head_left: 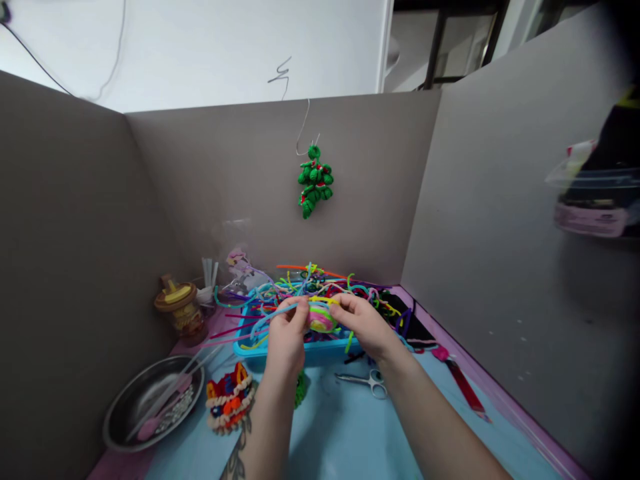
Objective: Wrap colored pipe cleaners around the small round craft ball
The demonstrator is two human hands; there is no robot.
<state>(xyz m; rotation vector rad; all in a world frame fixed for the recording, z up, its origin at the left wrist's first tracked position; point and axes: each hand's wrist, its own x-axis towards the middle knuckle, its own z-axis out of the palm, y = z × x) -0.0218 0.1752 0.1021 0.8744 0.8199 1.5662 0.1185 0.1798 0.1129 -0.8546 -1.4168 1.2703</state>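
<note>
Between my two hands is a small round coil of pink, green and yellow pipe cleaners. My left hand is closed in a pinch on a light blue pipe cleaner at the coil's left side. My right hand pinches a yellow pipe cleaner at the coil's upper right. Both hands are above the front part of a blue basket heaped with many-coloured pipe cleaners. The tips of some fingers are hidden behind the coil and strands.
At the left are a metal bowl with beads, a lidded cup and a colourful woven piece. Scissors lie before the basket, a red tool further right. A green ornament hangs behind.
</note>
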